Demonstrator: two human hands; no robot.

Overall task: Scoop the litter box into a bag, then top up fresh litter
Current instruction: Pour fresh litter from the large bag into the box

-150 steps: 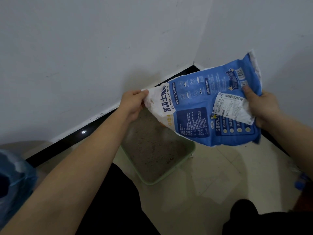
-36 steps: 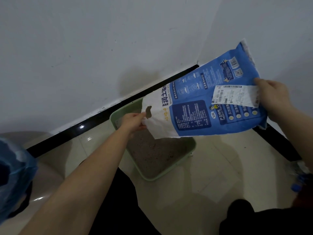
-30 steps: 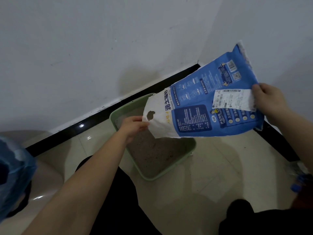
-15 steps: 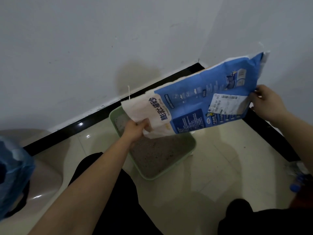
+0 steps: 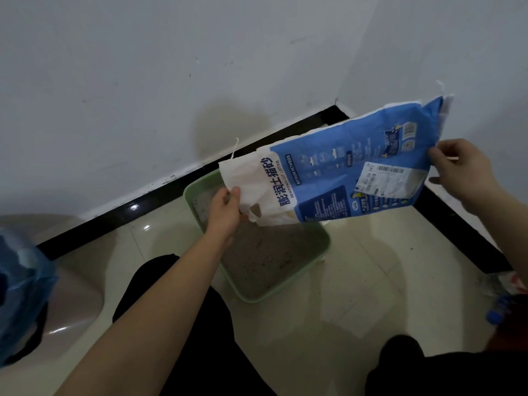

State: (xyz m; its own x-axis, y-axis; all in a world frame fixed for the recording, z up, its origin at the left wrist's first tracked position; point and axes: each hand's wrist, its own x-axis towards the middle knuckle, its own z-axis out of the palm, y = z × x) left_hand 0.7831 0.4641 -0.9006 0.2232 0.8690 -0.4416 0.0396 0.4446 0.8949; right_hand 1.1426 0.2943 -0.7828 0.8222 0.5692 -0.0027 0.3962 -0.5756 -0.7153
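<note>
A blue and white litter bag hangs slack and nearly flat above the green litter box, which stands in the wall corner with grey litter inside. My left hand grips the bag's white open end, low over the box. My right hand pinches the bag's blue bottom end, held higher at the right. No litter is seen falling from the opening.
A blue plastic bag over a pale bin sits at the left edge. Black skirting runs along both walls. Small items, one with a blue cap, lie at the right. My dark-clothed knees fill the bottom.
The bag's closed end has dropped from steeply raised to a flatter tilt. My left hand shifted its grip on the white mouth end, and my right hand moved to the bag's far edge.
</note>
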